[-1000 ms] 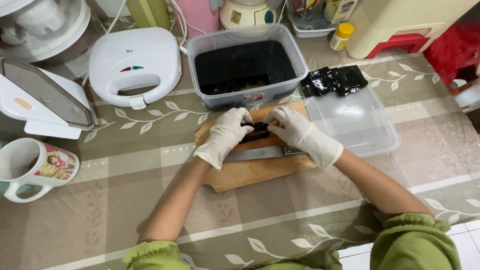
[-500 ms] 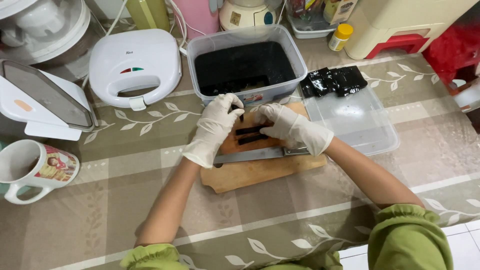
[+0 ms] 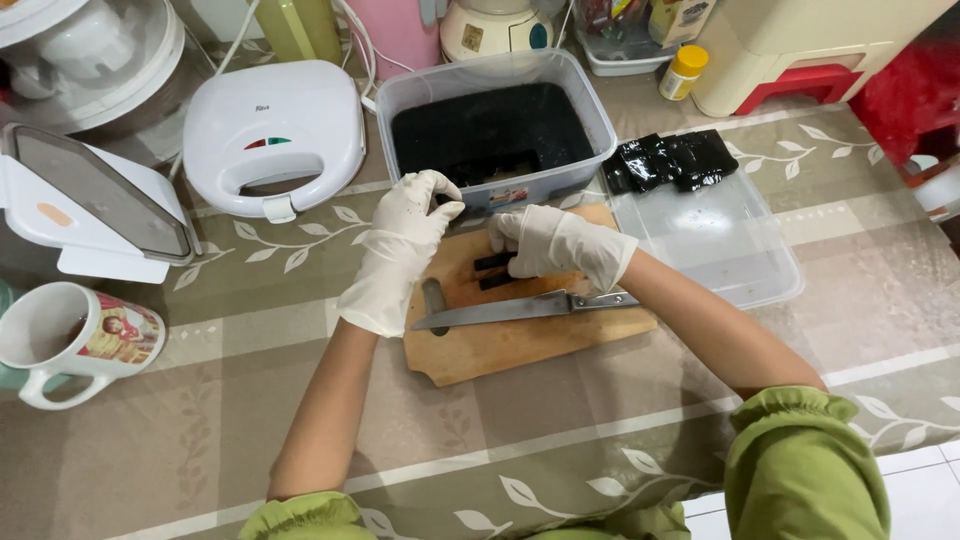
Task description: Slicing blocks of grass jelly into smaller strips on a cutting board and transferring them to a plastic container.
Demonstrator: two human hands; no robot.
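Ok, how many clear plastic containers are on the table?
2: the deep tub of dark jelly behind the cutting board, and a shallow tray to its right.

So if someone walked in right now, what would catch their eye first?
Two white-gloved hands meet over a wooden cutting board at the centre: the left hand lifted at its far edge, the right hand on dark strips. A long knife lies flat across the board. Just behind sits a clear tub of black jelly-like stuff.
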